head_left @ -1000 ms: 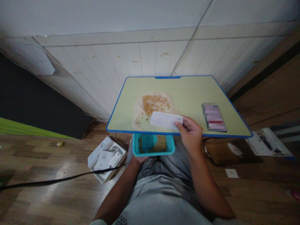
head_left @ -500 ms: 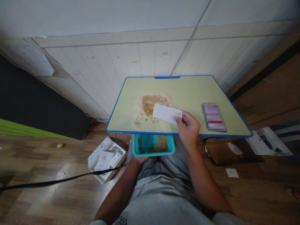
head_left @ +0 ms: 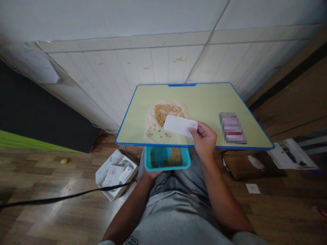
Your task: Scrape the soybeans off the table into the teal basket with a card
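Observation:
In my right hand (head_left: 205,139) is a flat white card (head_left: 178,126) with a small hole near its right end, pinched between thumb and fingers. Its far left end is over the near side of a heap of soybeans (head_left: 160,114). Rice-like pale grains (head_left: 150,119) spread around the beans on a green, blue-edged table (head_left: 206,102). Below the table's front edge, my left hand (head_left: 154,174) supports a turquoise plastic basket (head_left: 167,168) from beneath; most of its fingers are hidden. Soybeans (head_left: 175,156) lie inside the basket, mostly on its right side.
A blurred-out flat rectangular object (head_left: 233,128) lies on the table's right side. An open white box (head_left: 116,175) with papers and a cable stands on the floor at left, a black strap (head_left: 68,197) crossing it. A cardboard box (head_left: 242,165) sits under the table at right.
The white card in my right hand has shifted slightly left and down toward the table's near edge. My left hand and the basket stay in place.

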`<state>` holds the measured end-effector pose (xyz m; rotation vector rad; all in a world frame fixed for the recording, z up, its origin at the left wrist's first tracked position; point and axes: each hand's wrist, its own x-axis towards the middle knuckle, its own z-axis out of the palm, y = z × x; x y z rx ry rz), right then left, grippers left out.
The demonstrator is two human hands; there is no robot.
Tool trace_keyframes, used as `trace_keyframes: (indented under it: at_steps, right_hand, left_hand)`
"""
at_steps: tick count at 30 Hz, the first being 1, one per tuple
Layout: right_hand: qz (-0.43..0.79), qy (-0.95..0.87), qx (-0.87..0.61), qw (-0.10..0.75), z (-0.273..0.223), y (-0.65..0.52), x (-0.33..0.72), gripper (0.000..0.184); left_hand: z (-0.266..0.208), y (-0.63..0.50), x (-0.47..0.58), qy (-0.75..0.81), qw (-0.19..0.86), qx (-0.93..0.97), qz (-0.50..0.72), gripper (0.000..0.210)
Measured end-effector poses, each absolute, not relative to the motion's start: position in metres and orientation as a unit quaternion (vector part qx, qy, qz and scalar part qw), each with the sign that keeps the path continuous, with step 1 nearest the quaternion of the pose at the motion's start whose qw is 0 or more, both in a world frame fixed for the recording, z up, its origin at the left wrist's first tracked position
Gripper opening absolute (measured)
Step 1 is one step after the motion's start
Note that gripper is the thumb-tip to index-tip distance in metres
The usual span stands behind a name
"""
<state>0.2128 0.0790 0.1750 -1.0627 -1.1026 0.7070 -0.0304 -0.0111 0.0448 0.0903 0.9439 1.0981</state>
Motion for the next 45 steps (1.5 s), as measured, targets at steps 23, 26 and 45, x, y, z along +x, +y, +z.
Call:
trace_keyframes:
  at_steps: [23,26,45]
  right_hand:
    - [0.351,-0.506,-0.455,0.643,0.175,0.076,0.215,0.028]
    - [0.351,-0.498,-0.453,0.651,0.176,0.074,0.215,0.026]
    - [0.367,-0.504,-0.448,0.641,0.18,0.066,0.221,0.033]
  left_hand:
    - [0.061,-0.009,-0.026,0.41,0.745,0.087,0.519,0.083]
    - [0.066,-0.008,-0.025,0.413,0.747,0.085,0.514,0.078]
    - [0.05,-0.009,-0.026,0.424,0.746,0.056,0.511,0.075]
